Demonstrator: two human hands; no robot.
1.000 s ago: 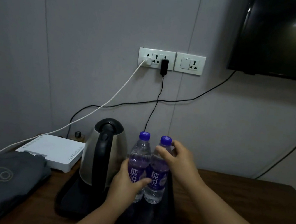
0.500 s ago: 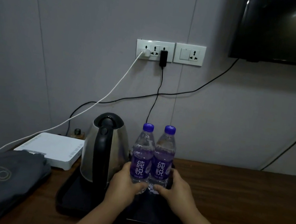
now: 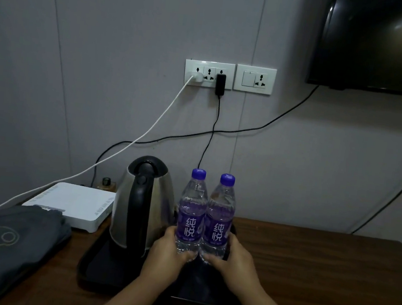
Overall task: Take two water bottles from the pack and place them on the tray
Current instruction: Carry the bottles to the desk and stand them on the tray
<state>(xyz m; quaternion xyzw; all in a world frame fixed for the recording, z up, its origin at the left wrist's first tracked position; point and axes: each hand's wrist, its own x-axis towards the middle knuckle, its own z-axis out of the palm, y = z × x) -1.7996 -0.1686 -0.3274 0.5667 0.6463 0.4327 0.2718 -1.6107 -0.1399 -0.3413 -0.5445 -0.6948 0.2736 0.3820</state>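
Two clear water bottles with purple caps and purple labels stand upright side by side on a black tray (image 3: 92, 270). My left hand (image 3: 164, 255) wraps the base of the left bottle (image 3: 192, 212). My right hand (image 3: 233, 264) wraps the base of the right bottle (image 3: 220, 216). The bottles touch each other. Their bottoms are hidden behind my fingers. No pack is in view.
A steel kettle (image 3: 141, 206) with a black handle stands on the tray's left part, close to the left bottle. A white box (image 3: 73, 203) and a folded grey cloth (image 3: 0, 248) lie to the left. Cables hang from wall sockets (image 3: 209, 74). The brown table (image 3: 318, 283) extends right.
My right hand slid down from the right bottle's neck to its base. Both hands now hold the bottles low, and the bottles stand straighter and closer together.
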